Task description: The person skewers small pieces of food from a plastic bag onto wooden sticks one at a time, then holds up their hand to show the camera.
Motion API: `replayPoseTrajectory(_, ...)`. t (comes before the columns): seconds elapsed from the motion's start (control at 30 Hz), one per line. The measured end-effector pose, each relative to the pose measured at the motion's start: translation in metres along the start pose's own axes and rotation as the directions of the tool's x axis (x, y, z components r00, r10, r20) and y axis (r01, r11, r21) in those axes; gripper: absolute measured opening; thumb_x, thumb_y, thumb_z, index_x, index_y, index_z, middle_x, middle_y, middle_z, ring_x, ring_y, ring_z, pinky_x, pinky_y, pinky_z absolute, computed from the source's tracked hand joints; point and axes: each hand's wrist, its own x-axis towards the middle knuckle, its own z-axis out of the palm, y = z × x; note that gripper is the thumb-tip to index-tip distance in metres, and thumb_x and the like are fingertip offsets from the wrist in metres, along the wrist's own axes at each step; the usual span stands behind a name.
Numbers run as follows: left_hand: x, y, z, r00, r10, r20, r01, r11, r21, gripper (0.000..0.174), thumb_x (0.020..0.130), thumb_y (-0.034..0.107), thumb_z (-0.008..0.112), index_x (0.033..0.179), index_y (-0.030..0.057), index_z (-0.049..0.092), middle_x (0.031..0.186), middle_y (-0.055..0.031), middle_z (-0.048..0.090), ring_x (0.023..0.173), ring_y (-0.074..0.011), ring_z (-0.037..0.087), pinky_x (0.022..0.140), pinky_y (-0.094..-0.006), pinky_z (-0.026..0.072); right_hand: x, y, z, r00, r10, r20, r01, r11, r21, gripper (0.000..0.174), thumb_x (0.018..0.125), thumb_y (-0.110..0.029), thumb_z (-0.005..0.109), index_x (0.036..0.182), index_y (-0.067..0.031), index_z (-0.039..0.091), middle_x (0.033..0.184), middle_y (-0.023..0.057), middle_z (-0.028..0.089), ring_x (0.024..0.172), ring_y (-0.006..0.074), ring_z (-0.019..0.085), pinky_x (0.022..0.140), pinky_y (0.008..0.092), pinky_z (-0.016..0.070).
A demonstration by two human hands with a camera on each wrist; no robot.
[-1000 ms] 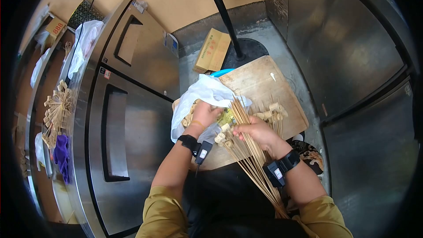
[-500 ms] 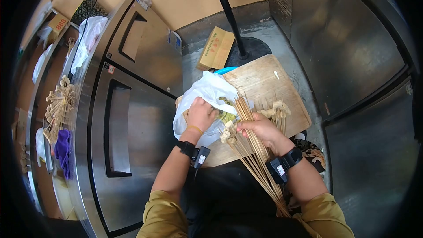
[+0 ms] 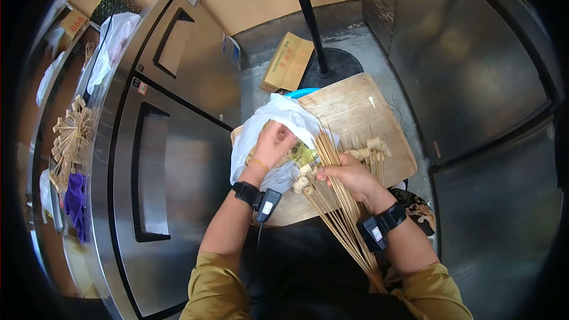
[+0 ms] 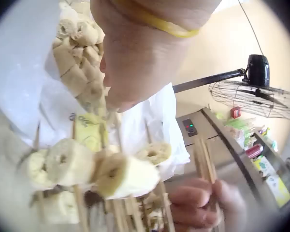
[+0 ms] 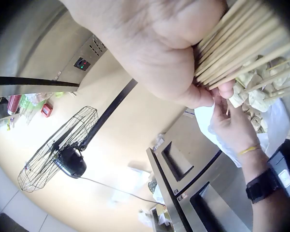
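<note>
My right hand [image 3: 354, 179] grips a thick bundle of thin wooden skewers [image 3: 344, 201], also large in the right wrist view [image 5: 241, 43]. Pale rolled pieces [image 3: 301, 185] are threaded on skewers just left of that hand, and appear close up in the left wrist view [image 4: 70, 162]. My left hand [image 3: 275, 144] is over the open white plastic bag [image 3: 246, 127]. Loose pale pieces [image 4: 79, 63] fill part of the bag, beside a yellow-green printed packet [image 4: 89, 133]. In the right wrist view the left fingers [image 5: 222, 113] are bent together; whether they hold anything is unclear.
More threaded skewers [image 3: 374, 151] lie on the wooden board [image 3: 338, 98], right of my right hand. Steel cabinets stand on the left [image 3: 189, 172] and right [image 3: 474, 71]. Beyond the board are a cardboard box [image 3: 287, 62] and a black stand base [image 3: 338, 68].
My left hand, lower in the bag's opening earlier, has risen slightly and turned, showing more of its palm side. My right hand keeps its grip on the bundle, nearly in place.
</note>
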Motion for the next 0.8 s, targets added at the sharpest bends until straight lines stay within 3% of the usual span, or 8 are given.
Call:
replayPoseTrajectory(0.1,0.024,0.001,0.008,0.995,-0.052,-0.079,0.03,0.967,-0.252,0.019,0.077,0.003,0.063,0.096,0.0014,0.059,0.086,-0.0121,0.063,0.074,-0.0192,0.064,0.068,-0.0304,0.0509,-0.001,-0.003,0.001,1.0,0.0,0.001,0.0,0.999,-0.033,0.016,0.075,-0.008,0.065,0.089,-0.0007,0.061,0.075,0.0026,0.061,0.064,0.0092,0.054,0.059,0.023,0.0438)
replayPoseTrajectory(0.13,0.028,-0.006,0.002,0.991,-0.112,0.077,0.1,0.985,0.142,0.019,0.08,0.007,0.06,0.099,0.0017,0.059,0.097,-0.0154,0.063,0.085,-0.0235,0.063,0.075,-0.0335,0.0497,-0.002,-0.004,0.001,1.0,0.003,0.005,-0.003,0.999,-0.039,0.016,0.075,-0.008,0.065,0.088,-0.0009,0.061,0.075,0.0023,0.061,0.064,0.0093,0.054,0.06,0.0231,0.0437)
replayPoseTrajectory(0.27,0.028,0.001,0.023,0.972,-0.036,0.234,-0.134,0.732,0.668,0.02,0.084,0.016,0.055,0.098,0.0048,0.061,0.103,-0.0158,0.062,0.099,-0.0325,0.057,0.088,-0.0386,0.044,-0.001,-0.005,0.0,1.0,-0.014,0.024,0.014,1.0,-0.008,0.014,0.074,-0.008,0.065,0.087,-0.0017,0.061,0.075,0.002,0.06,0.064,0.009,0.053,0.06,0.0226,0.0427)
replayPoseTrajectory(0.37,0.025,-0.016,0.031,0.979,0.054,0.198,-0.166,0.776,0.608,0.019,0.084,0.017,0.054,0.098,0.0068,0.063,0.103,-0.0155,0.062,0.1,-0.0323,0.057,0.088,-0.039,0.0439,-0.002,-0.006,0.0,1.0,-0.021,0.017,0.021,1.0,0.006,0.013,0.075,-0.008,0.065,0.086,-0.0019,0.061,0.074,0.0019,0.06,0.064,0.0089,0.052,0.06,0.0224,0.0423)
replayPoseTrajectory(0.47,0.027,-0.009,0.03,0.978,-0.073,0.197,-0.052,0.824,0.564,0.022,0.082,0.014,0.056,0.103,0.0082,0.062,0.104,-0.0144,0.063,0.102,-0.0323,0.057,0.089,-0.0392,0.0435,-0.002,-0.006,0.0,0.999,-0.019,0.028,0.018,1.0,0.015,0.013,0.075,-0.008,0.064,0.086,-0.0018,0.061,0.075,0.0019,0.06,0.064,0.0089,0.053,0.06,0.0222,0.0422)
replayPoseTrajectory(0.57,0.026,-0.019,0.026,0.961,-0.024,0.277,-0.166,0.748,0.642,0.024,0.081,0.012,0.058,0.104,0.0071,0.062,0.103,-0.0142,0.063,0.101,-0.0324,0.057,0.089,-0.0395,0.0438,0.0,-0.004,-0.001,0.999,-0.023,0.036,0.022,0.999,0.04,0.013,0.075,-0.008,0.064,0.086,-0.0015,0.061,0.075,0.0024,0.061,0.064,0.0091,0.053,0.06,0.022,0.0424)
replayPoseTrajectory(0.67,0.02,-0.008,0.024,0.969,0.035,0.243,-0.17,0.81,0.562,0.025,0.078,0.01,0.061,0.103,0.0064,0.062,0.102,-0.0148,0.063,0.099,-0.0332,0.057,0.089,-0.0394,0.0437,0.001,-0.002,-0.002,0.999,-0.02,0.036,0.018,0.999,0.049,0.013,0.076,-0.008,0.064,0.086,-0.0012,0.061,0.076,0.0031,0.061,0.064,0.0094,0.053,0.06,0.0221,0.0427)
replayPoseTrajectory(0.8,0.021,0.003,0.019,0.979,-0.053,0.198,-0.044,0.889,0.456,0.021,0.08,0.01,0.063,0.1,0.0036,0.061,0.099,-0.0114,0.063,0.094,-0.0235,0.06,0.082,-0.0345,0.0469,0.0,-0.003,-0.003,1.0,-0.018,0.026,0.018,1.0,0.02,0.013,0.076,-0.008,0.064,0.086,-0.0006,0.061,0.076,0.0039,0.062,0.065,0.0097,0.054,0.06,0.0225,0.0432)
